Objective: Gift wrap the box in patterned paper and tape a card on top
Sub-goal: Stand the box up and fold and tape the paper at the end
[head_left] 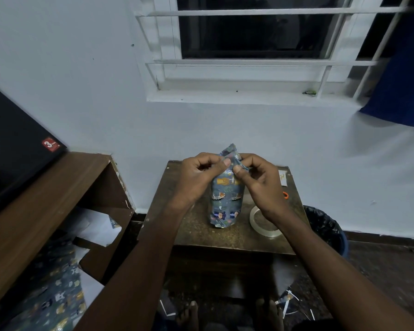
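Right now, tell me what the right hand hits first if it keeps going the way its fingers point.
Probably the left hand: the right hand points left across the paper flap both pinch, already nearly touching it.

Both forearms reach forward over the tabletop's middle. The left hand and right hand meet, fingers curled, thumbs seemingly pinching the paper.
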Motion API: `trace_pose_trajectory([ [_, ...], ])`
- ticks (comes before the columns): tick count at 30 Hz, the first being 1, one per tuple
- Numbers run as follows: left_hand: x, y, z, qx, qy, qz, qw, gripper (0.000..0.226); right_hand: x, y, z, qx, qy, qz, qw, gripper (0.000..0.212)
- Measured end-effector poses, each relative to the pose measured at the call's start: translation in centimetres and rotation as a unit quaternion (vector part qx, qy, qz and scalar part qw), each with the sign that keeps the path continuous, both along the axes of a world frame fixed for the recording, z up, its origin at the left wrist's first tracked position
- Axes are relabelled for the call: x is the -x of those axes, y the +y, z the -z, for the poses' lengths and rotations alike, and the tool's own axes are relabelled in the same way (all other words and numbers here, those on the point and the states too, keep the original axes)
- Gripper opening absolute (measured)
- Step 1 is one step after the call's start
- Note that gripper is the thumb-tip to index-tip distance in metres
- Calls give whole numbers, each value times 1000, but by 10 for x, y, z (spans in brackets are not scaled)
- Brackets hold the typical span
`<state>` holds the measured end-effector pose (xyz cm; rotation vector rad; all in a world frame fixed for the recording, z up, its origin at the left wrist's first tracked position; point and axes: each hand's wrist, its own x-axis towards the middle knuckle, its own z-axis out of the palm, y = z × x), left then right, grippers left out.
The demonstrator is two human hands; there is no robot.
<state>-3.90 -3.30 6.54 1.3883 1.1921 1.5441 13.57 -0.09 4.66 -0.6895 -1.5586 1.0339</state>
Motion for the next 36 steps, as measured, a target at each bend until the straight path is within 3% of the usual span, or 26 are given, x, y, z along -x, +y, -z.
trace_pose_trajectory([
  [4,0,-1,-2,31,-19,12,999,20,0,0,2,27,13,12,999,6],
  [12,-4,3,3,79,-47,-14,996,19,2,3,7,85,30,19,996,8],
  [17,-1,9,8,132,-106,-24,985,25,-2,8,8,128,40,-17,991,12],
  [21,5,13,11,163,-145,-31,976,28,-4,8,6,138,42,-51,988,27],
  [36,7,14,14,187,-156,-49,969,36,-2,5,7,185,22,-58,981,26],
])
